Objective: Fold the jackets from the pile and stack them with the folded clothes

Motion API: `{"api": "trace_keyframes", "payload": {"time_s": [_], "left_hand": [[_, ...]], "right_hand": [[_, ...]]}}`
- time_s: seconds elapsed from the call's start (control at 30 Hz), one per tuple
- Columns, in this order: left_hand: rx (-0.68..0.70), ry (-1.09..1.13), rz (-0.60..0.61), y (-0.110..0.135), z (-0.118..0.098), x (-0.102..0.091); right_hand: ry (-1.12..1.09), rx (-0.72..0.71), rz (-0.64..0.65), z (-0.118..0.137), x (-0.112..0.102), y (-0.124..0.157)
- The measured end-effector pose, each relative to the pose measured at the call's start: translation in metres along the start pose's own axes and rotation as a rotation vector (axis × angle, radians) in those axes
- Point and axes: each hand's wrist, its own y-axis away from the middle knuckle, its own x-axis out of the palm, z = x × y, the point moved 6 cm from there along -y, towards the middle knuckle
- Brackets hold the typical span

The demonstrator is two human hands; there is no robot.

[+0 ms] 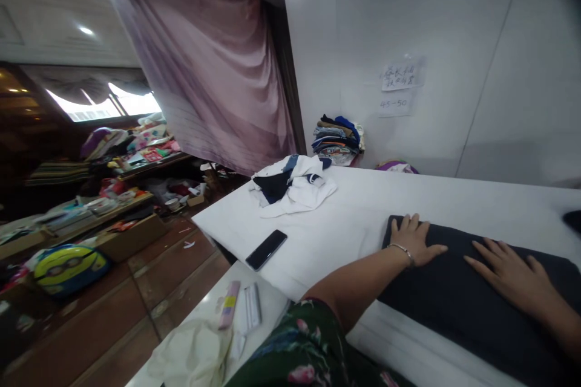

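Observation:
A dark navy piece of folded cloth (454,302) lies flat on the white table (358,199), on the right side of the view. My left hand (415,240), with a bracelet at the wrist, rests palm down near the cloth's far left corner, fingers spread. Further right, my right hand (512,272) is also laid flat on the cloth, its fingers apart. Neither hand grips anything. The near right part of the cloth runs out of the frame.
A black phone (267,250) and a heap of white and navy garments (295,184) lie left on the table. Nearer are a pink box (229,304) and cream cloth (188,354). Stacked clothes (336,140) stand behind, by the wall. A curtain (218,60) hangs at the back.

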Motion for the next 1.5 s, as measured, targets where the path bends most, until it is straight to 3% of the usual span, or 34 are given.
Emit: {"api": "trace_keyframes", "payload": {"time_s": [0.13, 0.27, 0.4, 0.7, 0.8, 0.9, 1.0, 1.07, 1.13, 1.2, 1.27, 1.37, 1.5], "left_hand": [[-0.019, -0.16, 0.148, -0.005, 0.0, 0.027], [-0.008, -0.242, 0.137, -0.008, 0.003, 0.029], [0.004, -0.287, 0.148, -0.013, 0.004, 0.03], [0.006, -0.169, 0.081, -0.015, 0.003, 0.025], [-0.001, -0.051, 0.054, -0.017, 0.002, 0.02], [-0.028, 0.084, 0.016, -0.019, 0.009, 0.011], [-0.162, 0.344, -0.124, -0.013, 0.033, -0.007], [-0.358, 0.606, -0.183, -0.003, 0.059, -0.012], [-0.558, 0.804, -0.131, 0.011, 0.08, -0.008], [-0.684, 0.985, -0.023, 0.026, 0.086, -0.002], [-0.748, 1.175, 0.16, 0.037, 0.077, 0.005], [-0.825, 1.385, 0.394, 0.049, 0.054, 0.01], [-0.889, 1.464, 0.393, 0.051, 0.037, 0.002]], "right_hand": [[0.159, 0.108, 0.155, -0.024, -0.002, 0.001], [0.203, 0.346, 0.111, -0.059, -0.017, 0.012], [0.045, 0.494, 0.166, -0.081, -0.02, 0.022], [-0.2, 0.548, 0.13, -0.071, -0.04, 0.027], [-0.246, 0.581, 0.0, -0.065, -0.062, 0.05], [-0.436, 0.671, -0.254, -0.055, -0.088, 0.094], [-0.767, 0.813, -0.445, -0.035, -0.098, 0.148], [-1.032, 0.927, -0.485, -0.018, -0.091, 0.18], [-1.299, 1.008, -0.503, 0.003, -0.079, 0.203], [-1.516, 1.045, -0.532, 0.022, -0.067, 0.216], [-1.677, 1.037, -0.508, 0.041, -0.055, 0.218], [-1.818, 0.969, -0.348, 0.071, -0.039, 0.209], [-1.901, 0.886, -0.17, 0.105, -0.019, 0.193]]}}
